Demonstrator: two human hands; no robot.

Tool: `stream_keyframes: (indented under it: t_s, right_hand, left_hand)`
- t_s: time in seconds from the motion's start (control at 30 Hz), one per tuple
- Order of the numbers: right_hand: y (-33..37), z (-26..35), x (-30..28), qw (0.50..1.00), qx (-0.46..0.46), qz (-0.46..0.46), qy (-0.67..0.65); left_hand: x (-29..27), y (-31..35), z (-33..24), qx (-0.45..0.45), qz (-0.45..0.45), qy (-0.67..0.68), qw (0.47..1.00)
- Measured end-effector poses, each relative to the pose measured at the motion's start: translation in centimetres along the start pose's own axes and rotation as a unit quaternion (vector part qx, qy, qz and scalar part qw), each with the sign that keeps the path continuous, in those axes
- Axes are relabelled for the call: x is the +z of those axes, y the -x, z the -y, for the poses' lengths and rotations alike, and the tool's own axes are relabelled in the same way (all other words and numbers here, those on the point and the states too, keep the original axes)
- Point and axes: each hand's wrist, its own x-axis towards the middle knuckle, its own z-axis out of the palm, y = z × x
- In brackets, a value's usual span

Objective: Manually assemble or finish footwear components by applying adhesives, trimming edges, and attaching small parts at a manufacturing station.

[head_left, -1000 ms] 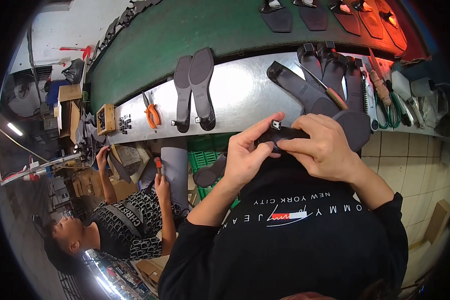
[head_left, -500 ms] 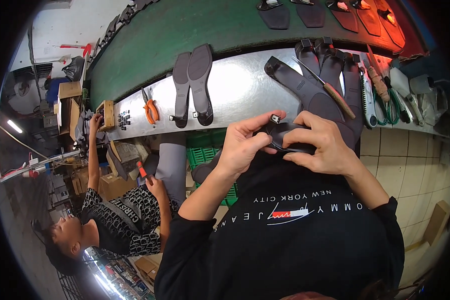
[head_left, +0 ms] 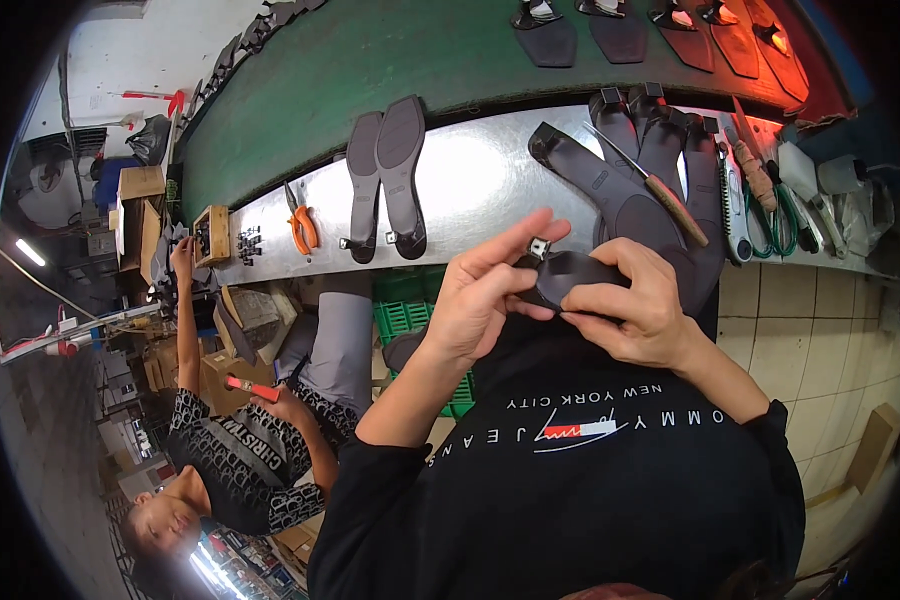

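Observation:
A dark shoe sole point(head_left: 575, 272) with a small block heel is held close to my chest, in front of the bench edge. My left hand point(head_left: 475, 295) closes around its heel end, where a pale square heel tip shows beside the fingers. Against the edge of the sole, my right hand point(head_left: 635, 305) pinches with thumb and fingers. The far end of the sole is hidden behind that hand. Beyond my hands, several similar dark soles point(head_left: 640, 215) lie overlapping, with a wooden-handled awl point(head_left: 675, 210) across them. A pair of soles point(head_left: 395, 185) rests farther left.
On the metal bench point(head_left: 470, 160) are orange-handled pliers point(head_left: 302, 230), small black parts point(head_left: 249, 243), a wooden box point(head_left: 212, 238), a utility knife point(head_left: 736, 215) and green-handled scissors point(head_left: 775, 228). A green belt point(head_left: 320, 110) behind carries sandals point(head_left: 545, 35). At left, a co-worker holds a red-handled tool point(head_left: 253, 388).
The sole has turned in my hands, so its heel tip faces me more and sits slightly left. My right fingers have shifted along its edge. The co-worker has leaned and swung the red-handled tool leftward.

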Motion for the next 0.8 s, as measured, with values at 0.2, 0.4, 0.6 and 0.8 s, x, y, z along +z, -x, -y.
stream_keyframes:
  t_s: [0.2,0.4,0.6,0.8]
  right_hand:
    - [-1.1,0.8,-0.5,1.0,-0.016,0.015,0.022]
    - [-0.4,0.4,-0.1,0.996,0.082,-0.016,-0.007]
    - [-0.7,0.3,-0.3,0.996,0.086,0.021,0.022]
    - [-0.6,0.3,0.2,0.995,0.097,0.019,0.031]
  left_hand:
    - [-0.6,-0.2,0.2,0.058,0.033,-0.002,0.998]
    - [-1.6,-0.4,0.3,0.018,0.014,-0.032,0.999]
    - [-2.2,-0.6,-0.1,-0.096,0.043,-0.037,0.994]
    - [-2.2,-0.7,0.6,-0.067,0.041,-0.147,0.986]
